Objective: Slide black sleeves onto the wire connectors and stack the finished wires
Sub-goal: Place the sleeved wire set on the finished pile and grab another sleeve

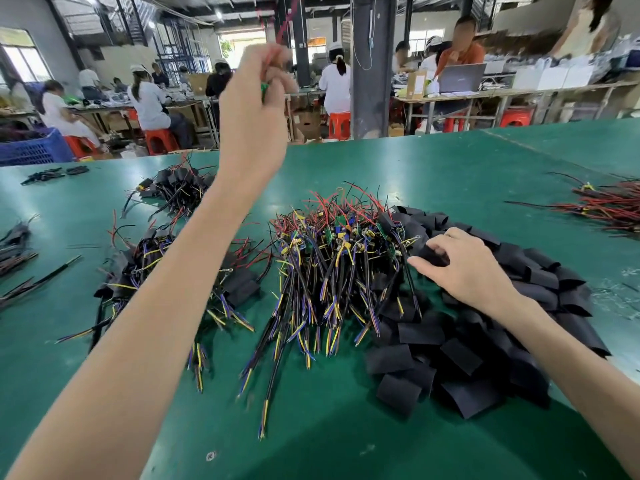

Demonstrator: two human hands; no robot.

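Aloft, left hand (256,109): gripped, blurred, seemingly a red wire (284,26) above the wire pile (332,258).
Right hand (460,265): pinched a black sleeve (431,256) just beside that pile.

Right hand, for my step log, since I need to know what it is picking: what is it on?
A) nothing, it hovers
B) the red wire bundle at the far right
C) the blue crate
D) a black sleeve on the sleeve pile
D: the right hand pinches a black sleeve atop the pile of sleeves.
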